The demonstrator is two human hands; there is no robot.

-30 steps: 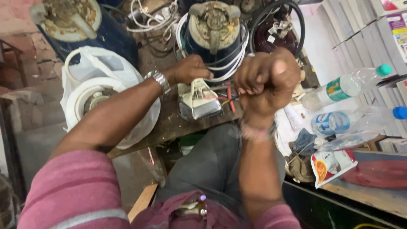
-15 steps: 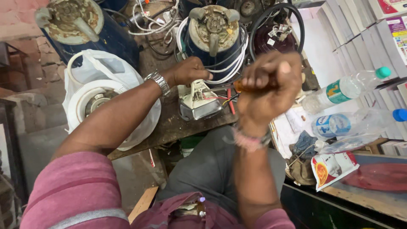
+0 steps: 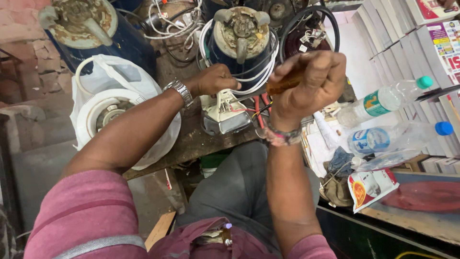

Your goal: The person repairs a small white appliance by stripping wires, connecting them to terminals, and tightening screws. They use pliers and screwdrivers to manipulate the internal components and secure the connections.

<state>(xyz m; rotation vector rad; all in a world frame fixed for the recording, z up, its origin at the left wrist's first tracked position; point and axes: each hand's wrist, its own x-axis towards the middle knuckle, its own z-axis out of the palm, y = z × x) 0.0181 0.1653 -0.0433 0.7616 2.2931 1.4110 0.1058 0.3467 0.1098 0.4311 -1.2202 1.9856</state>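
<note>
My right hand (image 3: 311,84) is raised in a fist around the amber handle of a screwdriver (image 3: 285,84), whose shaft slants down left toward a small white appliance part (image 3: 223,112) with red wires on the dark wooden bench (image 3: 191,144). My left hand (image 3: 213,79), with a metal watch on the wrist, rests on the top of that white part and holds it steady. Red-handled pliers (image 3: 258,108) lie just right of the part.
Mixer bases stand behind: a blue one (image 3: 239,36) wrapped in white cable and another blue one (image 3: 88,31) at the far left. A white round appliance (image 3: 112,115) sits in a plastic bag. Two water bottles (image 3: 383,103), a snack packet (image 3: 371,187) and stacked books (image 3: 426,43) lie right.
My right hand with the screwdriver has moved up and to the right, away from my left hand. My left hand has stayed on the white part.
</note>
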